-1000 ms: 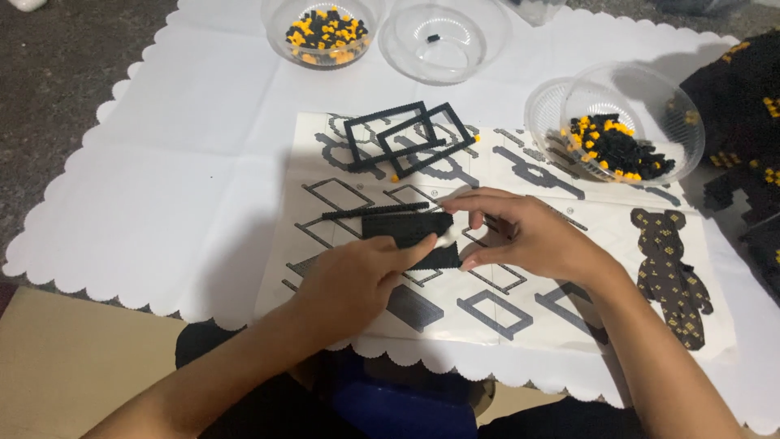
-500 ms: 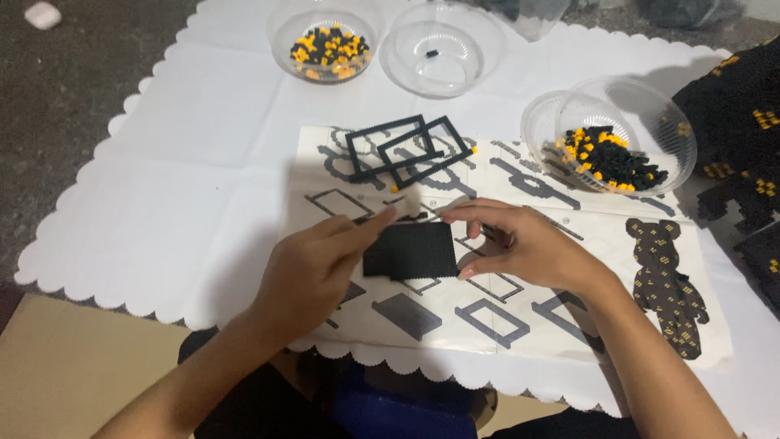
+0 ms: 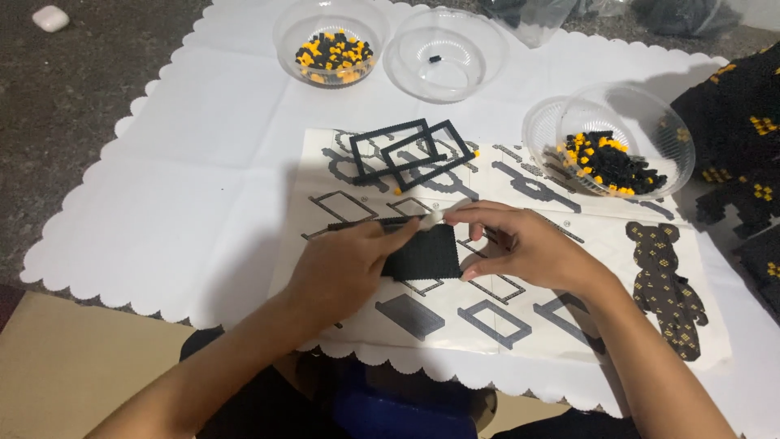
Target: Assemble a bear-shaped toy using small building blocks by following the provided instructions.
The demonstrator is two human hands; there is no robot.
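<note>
My left hand [image 3: 341, 264] and my right hand [image 3: 520, 244] both hold a flat black block plate [image 3: 422, 254] just above the printed instruction sheet [image 3: 520, 325]. My left fingers press along the plate's upper edge, and my right fingers pinch its top right corner. Two black rectangular block frames [image 3: 410, 154] lie overlapped on the sheet beyond my hands.
A clear bowl of black and yellow blocks [image 3: 333, 49] sits at the back, beside a nearly empty clear bowl [image 3: 443, 57]. Another bowl of blocks [image 3: 609, 154] stands at the right. Black and yellow built pieces [image 3: 739, 130] lie at the far right. A white scalloped cloth [image 3: 162, 203] covers the surface.
The black plate has been turned from edge-on to flat between my hands, and both hands have shifted slightly up the sheet.
</note>
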